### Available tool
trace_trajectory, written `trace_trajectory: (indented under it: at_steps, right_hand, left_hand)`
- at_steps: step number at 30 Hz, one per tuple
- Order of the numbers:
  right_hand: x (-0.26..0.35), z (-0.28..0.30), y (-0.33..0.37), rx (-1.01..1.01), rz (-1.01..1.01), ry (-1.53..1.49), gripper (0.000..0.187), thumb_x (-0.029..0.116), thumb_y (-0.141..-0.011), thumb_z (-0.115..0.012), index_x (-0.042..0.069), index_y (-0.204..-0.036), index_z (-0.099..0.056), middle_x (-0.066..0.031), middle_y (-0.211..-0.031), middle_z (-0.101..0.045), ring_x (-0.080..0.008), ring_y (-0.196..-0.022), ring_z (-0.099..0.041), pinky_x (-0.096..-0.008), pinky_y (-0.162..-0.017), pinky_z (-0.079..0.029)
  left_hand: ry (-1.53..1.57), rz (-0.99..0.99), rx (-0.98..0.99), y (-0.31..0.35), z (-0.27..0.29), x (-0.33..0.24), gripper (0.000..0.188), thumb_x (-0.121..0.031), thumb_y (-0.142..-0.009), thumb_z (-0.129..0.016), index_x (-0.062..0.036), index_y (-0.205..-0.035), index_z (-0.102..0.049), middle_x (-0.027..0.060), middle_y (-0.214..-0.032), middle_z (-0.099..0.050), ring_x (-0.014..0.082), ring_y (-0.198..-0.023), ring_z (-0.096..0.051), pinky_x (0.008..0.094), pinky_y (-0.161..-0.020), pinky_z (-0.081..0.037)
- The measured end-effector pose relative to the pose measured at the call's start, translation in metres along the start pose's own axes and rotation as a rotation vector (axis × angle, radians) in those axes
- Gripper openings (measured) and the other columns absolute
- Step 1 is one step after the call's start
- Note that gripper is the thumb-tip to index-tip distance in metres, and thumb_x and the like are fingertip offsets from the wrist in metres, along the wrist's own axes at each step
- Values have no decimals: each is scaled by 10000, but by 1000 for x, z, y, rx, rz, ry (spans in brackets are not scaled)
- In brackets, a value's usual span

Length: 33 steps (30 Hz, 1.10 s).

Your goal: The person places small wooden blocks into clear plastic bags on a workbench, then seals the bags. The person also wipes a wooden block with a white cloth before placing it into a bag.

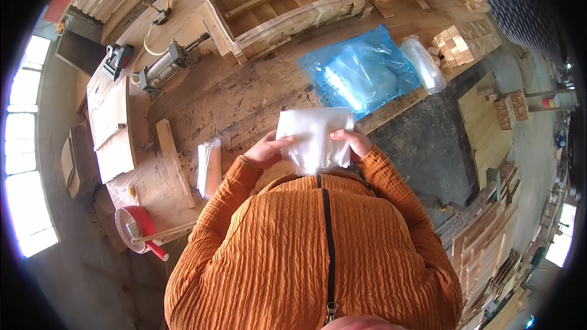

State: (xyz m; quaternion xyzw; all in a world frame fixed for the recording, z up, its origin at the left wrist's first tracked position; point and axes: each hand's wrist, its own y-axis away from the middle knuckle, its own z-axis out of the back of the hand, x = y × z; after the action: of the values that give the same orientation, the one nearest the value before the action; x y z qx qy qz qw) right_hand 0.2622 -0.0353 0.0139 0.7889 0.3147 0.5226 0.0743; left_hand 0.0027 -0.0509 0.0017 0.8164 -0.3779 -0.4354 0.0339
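Note:
A stack of clear plastic bags (315,137) is held up close to my chest, over the near edge of the wooden workbench. My left hand (268,148) grips its left side, thumb on top. On the right side my right hand (353,140) pinches it the same way, thumb pressed on the upper face. The fingers beneath are hidden. A narrow bundle of clear plastic bags (209,168) lies on the bench left of my left forearm. Beyond my right hand rests a large blue plastic bag (364,73) with clear plastic inside, and a rolled clear bag (423,64) beside it.
A wooden frame (287,15) sits at the bench's far side. Left of it lie a metal pneumatic cylinder (164,68) and a wooden strip (173,162). A red pan (136,227) stands at the left edge. Stacked wood blocks (461,46) sit at far right.

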Motion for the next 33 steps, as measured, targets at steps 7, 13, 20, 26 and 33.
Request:
trace_trajectory:
  at_steps: [7, 13, 20, 26, 33]
  right_hand:
    - [-1, -13, -15, 96, -22, 205, 425, 198, -725, -680, 22, -1092, -557, -62, -924, -609, -171, -857, -580, -295, -773, -474]
    - [6, -6, -4, 121, 100, 195, 399, 170, -728, -681, 40, -1088, -569, -69, -946, -616, -188, -879, -586, -324, -786, -495]
    - [30, 32, 39, 59, 38, 200, 549, 168, -708, -721, 32, -1195, -506, -108, -1009, -604, -244, -962, -571, -405, -835, -493]
    - [28, 93, 106, -328, 173, -193, 459, 99, -761, -647, -8, -1187, -513, -111, -1060, -605, -227, -964, -594, -354, -852, -492]
    - [3, 141, 136, -396, 186, -412, 438, 104, -807, -623, -13, -1211, -499, -111, -1103, -601, -236, -1001, -599, -367, -869, -496]
  left_hand:
    - [160, -85, -169, 8, -2, -6, 476, -190, -801, -703, -32, -1199, -494, 97, -1121, -582, 212, -1006, -570, 363, -868, -477]
    - [154, -15, -159, 16, -32, 28, 373, -164, -803, -702, -22, -1114, -553, 99, -1025, -622, 193, -901, -599, 364, -803, -514]
    - [203, -42, 117, -20, -10, -17, 406, -324, -922, -522, -35, -1207, -517, 115, -1169, -574, 245, -1122, -523, 411, -983, -404]
    - [473, -50, -147, -134, -13, -1, 253, -46, -937, -406, 9, -1167, -496, 148, -1115, -586, 219, -1041, -582, 304, -842, -516]
    - [-228, -211, 331, -203, -27, -21, 353, -195, -929, -476, -114, -1273, -475, 67, -1171, -571, 155, -733, -583, 247, -645, -502]
